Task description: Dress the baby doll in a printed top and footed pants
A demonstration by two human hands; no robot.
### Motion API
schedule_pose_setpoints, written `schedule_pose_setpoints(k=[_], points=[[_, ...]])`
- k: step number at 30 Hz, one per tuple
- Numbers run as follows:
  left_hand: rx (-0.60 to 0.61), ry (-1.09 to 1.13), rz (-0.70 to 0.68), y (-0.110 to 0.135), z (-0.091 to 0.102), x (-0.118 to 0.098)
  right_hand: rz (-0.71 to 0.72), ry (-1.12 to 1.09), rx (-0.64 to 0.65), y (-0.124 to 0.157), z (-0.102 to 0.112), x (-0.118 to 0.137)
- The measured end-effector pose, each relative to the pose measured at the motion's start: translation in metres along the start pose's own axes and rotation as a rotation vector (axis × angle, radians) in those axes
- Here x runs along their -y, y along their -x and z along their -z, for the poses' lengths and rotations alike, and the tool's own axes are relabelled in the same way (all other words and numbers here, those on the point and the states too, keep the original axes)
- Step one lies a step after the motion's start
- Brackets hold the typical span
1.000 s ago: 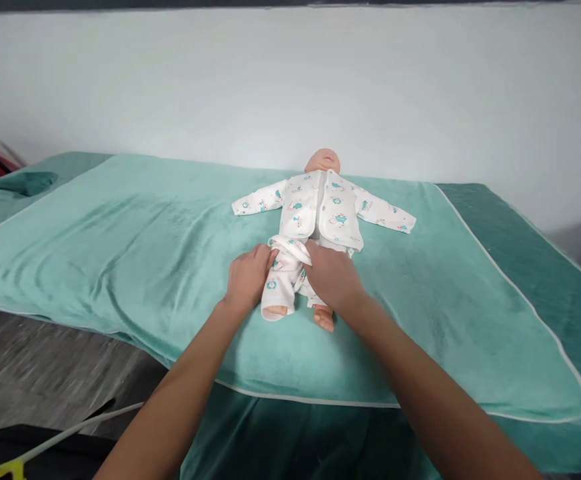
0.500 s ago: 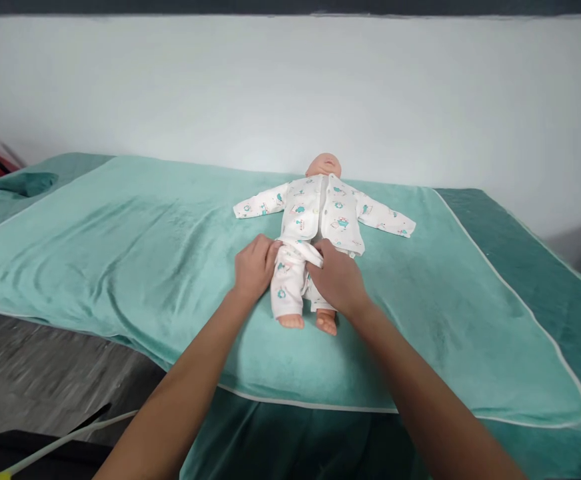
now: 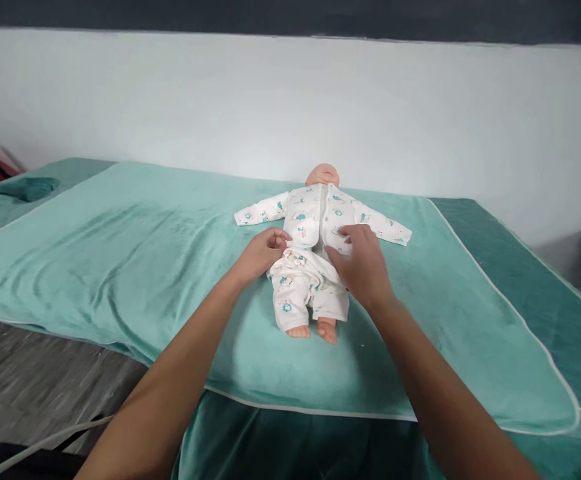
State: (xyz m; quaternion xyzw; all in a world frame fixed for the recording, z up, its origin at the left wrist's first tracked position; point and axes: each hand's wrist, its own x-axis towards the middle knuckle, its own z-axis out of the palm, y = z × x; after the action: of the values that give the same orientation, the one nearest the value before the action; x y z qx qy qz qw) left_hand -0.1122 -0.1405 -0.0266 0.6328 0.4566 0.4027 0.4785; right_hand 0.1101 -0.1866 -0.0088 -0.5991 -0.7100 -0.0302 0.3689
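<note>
A baby doll [image 3: 323,175] lies on its back, dressed in a white printed jacket [image 3: 304,217] and matching baby pants [image 3: 290,293]. The jacket's front edges are parted at the middle. The pants are up around the hips, bunched at the waist, and both bare feet stick out below the cuffs. My left hand [image 3: 263,255] is closed at the waist on the left side of the picture, its fingertips pinching the pants' edge. Over the jacket's lower right front is my right hand [image 3: 365,267], thumb and fingers apart, partly covering the hem.
A light green blanket [image 3: 120,267] with pale piping spreads under the doll, wrinkled on the left. Darker green cloth [image 3: 530,267] covers the bed beyond it. Behind stands a white wall [image 3: 195,100]. A pale cable [image 3: 50,437] hangs at the lower left.
The pants' waist has been drawn up and widened over the hips. My right hand has let go of the waistband and moved up and right to the jacket. My left hand stays at the waist.
</note>
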Motion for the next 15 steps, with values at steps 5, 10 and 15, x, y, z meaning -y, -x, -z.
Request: schedule_pose_setpoints(k=[5,10,15], points=[[0.018,-0.786,-0.172,-0.010,-0.019,-0.033,-0.064,0.310,0.253,-0.014,-0.013,0.010],[0.045,-1.108,-0.296,-0.017,-0.042,-0.048,-0.010,0.258,0.293,-0.026,-0.014,0.014],[-0.378,-0.533,-0.204,-0.034,-0.018,-0.017,-0.383,-0.372,-0.013,-0.034,0.008,-0.032]])
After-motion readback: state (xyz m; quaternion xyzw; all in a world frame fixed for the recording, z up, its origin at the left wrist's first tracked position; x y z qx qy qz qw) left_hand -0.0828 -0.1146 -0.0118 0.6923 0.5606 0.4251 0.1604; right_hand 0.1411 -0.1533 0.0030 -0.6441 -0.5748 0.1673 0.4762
